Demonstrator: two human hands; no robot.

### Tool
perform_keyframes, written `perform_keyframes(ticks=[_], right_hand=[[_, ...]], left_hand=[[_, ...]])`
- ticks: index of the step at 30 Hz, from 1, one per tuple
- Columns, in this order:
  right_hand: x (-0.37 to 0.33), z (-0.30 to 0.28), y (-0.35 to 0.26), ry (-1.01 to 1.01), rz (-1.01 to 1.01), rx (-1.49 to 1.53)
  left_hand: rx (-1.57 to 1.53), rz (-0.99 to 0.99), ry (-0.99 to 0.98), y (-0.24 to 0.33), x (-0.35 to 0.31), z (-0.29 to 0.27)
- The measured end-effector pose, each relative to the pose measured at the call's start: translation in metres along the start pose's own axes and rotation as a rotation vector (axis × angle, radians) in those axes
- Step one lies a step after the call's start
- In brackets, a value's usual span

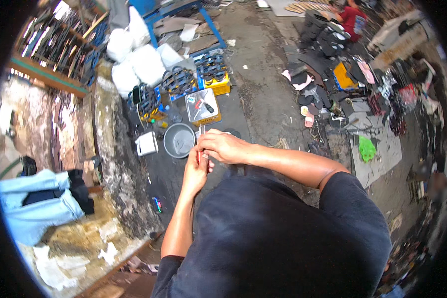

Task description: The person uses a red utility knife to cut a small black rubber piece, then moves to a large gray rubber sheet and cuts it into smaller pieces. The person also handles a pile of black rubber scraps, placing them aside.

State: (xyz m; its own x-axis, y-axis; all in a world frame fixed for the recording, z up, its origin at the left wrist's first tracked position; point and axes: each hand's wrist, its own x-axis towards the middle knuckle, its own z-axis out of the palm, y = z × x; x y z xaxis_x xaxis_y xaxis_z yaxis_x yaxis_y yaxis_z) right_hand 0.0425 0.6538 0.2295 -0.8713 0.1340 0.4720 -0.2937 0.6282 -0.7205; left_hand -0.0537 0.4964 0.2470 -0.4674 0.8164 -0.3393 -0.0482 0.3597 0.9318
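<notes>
Grimy workshop floor (263, 74), cluttered with shoe parts. Left hand (196, 171) grips a small red-handled tool (199, 158), long axis upright; right hand (223, 146) closes over its top from the right, touching. Grey metal bowl (179, 140) sits just beyond, white mug (147, 144) beside it.

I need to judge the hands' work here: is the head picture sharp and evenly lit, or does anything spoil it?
Head view: strong fisheye bending, black rim at the corners; daylight flat, no hard glare; left hand and right hand are fairly sharp, but the small thing they pinch is too small to identify; far clutter near the rim smears.
</notes>
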Motion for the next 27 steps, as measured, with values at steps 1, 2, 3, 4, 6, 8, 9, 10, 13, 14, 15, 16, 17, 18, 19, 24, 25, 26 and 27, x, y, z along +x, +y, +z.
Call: perform_keyframes(ticks=[1,2,3,4,6,8,9,10,13,14,15,16,17,18,19,24,25,26,27], right_hand=[[-0.003,-0.002,-0.008,0.064,0.112,-0.049],[-0.005,-0.003,-0.02,0.13,0.224,-0.095],[-0.01,-0.006,-0.029,0.2,0.347,-0.144],[-0.015,-0.011,-0.032,0.142,0.437,-0.083],[-0.027,0.006,-0.022,0.223,0.32,-0.201],[-0.034,0.006,-0.027,0.238,0.191,-0.251],[-0.038,0.005,-0.031,0.264,0.237,-0.261],[-0.041,0.005,-0.034,0.289,0.272,-0.261],[-0.052,0.011,-0.046,0.439,0.406,-0.281],[-0.053,0.016,-0.052,0.488,0.481,-0.272],[-0.055,0.021,-0.058,0.537,0.559,-0.264],[-0.057,0.024,-0.062,0.569,0.607,-0.227],[-0.056,0.027,-0.065,0.612,0.67,-0.18],[-0.054,0.031,-0.067,0.648,0.731,-0.125],[-0.053,0.034,-0.069,0.683,0.79,-0.069],[-0.058,0.042,-0.066,0.754,0.708,-0.025],[-0.057,0.045,-0.074,0.764,0.683,-0.01],[-0.055,0.041,-0.075,0.698,0.65,-0.05],[-0.06,0.039,-0.069,0.673,0.524,-0.146]], left_hand=[[0.003,-0.018,-0.023,0.001,0.001,0.003],[0.001,0.004,-0.032,0.003,0.003,0.006],[-0.004,0.021,-0.053,0.005,0.004,0.011],[0.039,0.024,-0.059,0.006,0.003,0.015],[0.116,0.037,-0.071,0.006,0.001,0.02],[0.158,0.069,-0.1,0.0,-0.001,0.016],[0.149,0.073,-0.109,0.0,-0.002,0.018],[0.236,0.116,-0.062,0.001,-0.003,0.02],[0.407,0.227,0.006,-0.003,-0.003,0.031],[0.406,0.219,0.02,-0.002,-0.004,0.033],[0.431,0.24,0.024,-0.003,-0.005,0.035],[0.454,0.261,0.03,-0.004,-0.007,0.036],[0.475,0.281,0.038,-0.005,-0.007,0.038],[0.493,0.316,0.045,0.003,-0.013,0.039],[0.524,0.308,0.041,0.008,-0.017,0.041],[0.639,0.405,0.033,0.002,-0.014,0.031],[0.652,0.43,0.027,0.001,-0.014,0.028],[0.603,0.428,0.007,0.002,-0.017,0.025],[0.592,0.432,-0.01,0.0,-0.017,0.027]])
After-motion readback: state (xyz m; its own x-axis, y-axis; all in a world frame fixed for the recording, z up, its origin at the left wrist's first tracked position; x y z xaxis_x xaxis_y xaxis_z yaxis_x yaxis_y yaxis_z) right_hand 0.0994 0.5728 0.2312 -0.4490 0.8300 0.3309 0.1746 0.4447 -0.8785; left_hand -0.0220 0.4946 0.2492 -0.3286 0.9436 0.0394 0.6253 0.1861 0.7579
